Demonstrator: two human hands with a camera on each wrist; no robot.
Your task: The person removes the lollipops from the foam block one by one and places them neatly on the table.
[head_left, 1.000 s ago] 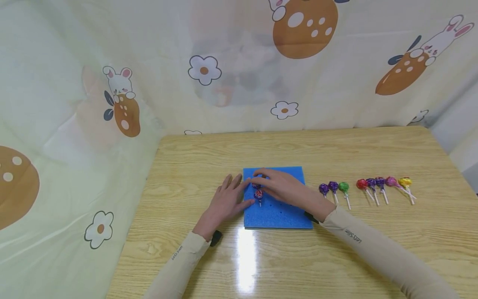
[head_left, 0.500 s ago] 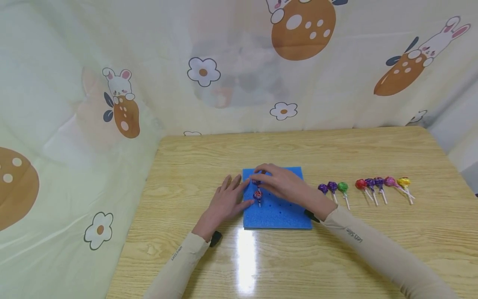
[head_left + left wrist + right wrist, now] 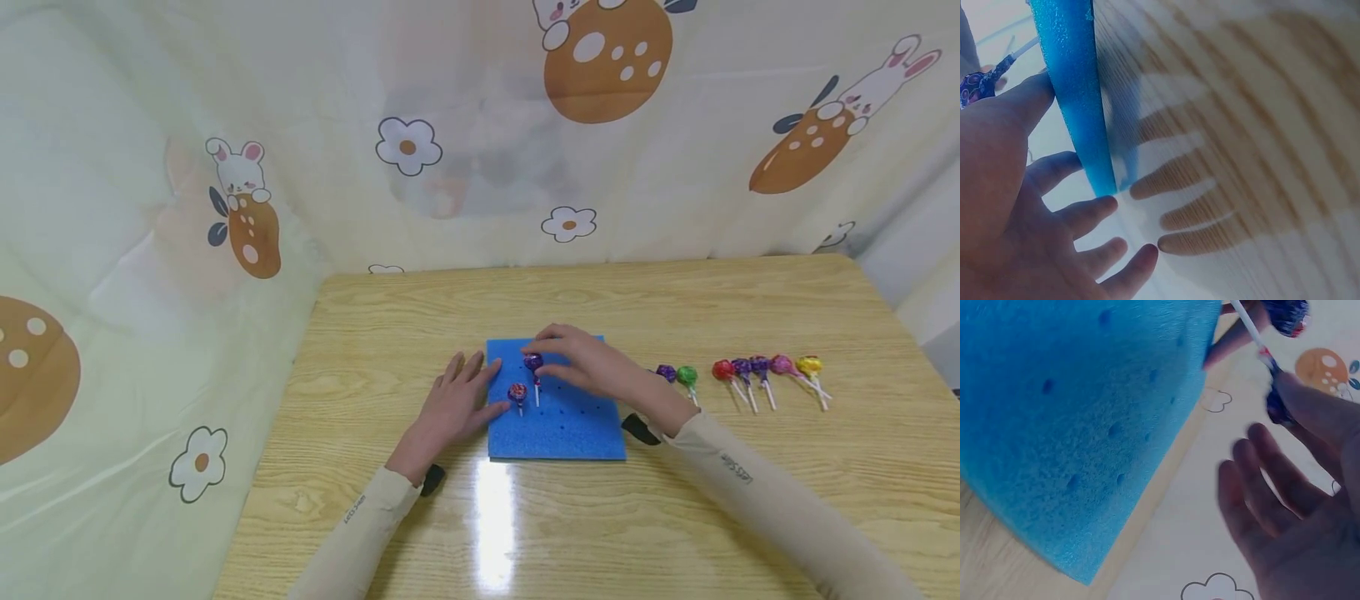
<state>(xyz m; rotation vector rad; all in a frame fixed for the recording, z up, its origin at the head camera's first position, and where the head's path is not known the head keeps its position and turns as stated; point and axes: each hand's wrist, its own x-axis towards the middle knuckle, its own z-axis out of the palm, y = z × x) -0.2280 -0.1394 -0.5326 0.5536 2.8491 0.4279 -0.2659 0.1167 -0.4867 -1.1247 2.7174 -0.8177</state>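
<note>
Two lollipops are at the blue foam block (image 3: 555,442) on the table. One, in a red and purple wrapper (image 3: 517,393), stands upright with its stick in the foam. My right hand (image 3: 592,360) pinches the other, a purple-wrapped lollipop (image 3: 533,361), between thumb and index finger; its white stick points down over the foam. In the right wrist view the remaining fingers of the right hand (image 3: 1297,512) are spread. My left hand (image 3: 457,400) touches the foam's left edge, thumb and index finger against it, fingers extended and holding nothing.
Small dark holes dot the foam (image 3: 1072,425). To the right lie a green lollipop (image 3: 687,376), a red one (image 3: 723,370), a pink one (image 3: 782,364), a yellow one (image 3: 810,365) and several purple ones (image 3: 741,367). A patterned curtain (image 3: 480,183) hangs behind the table.
My right hand has moved right with the purple lollipop, whose whole stick now shows above the foam. The left hand has stayed at the foam's left edge.
</note>
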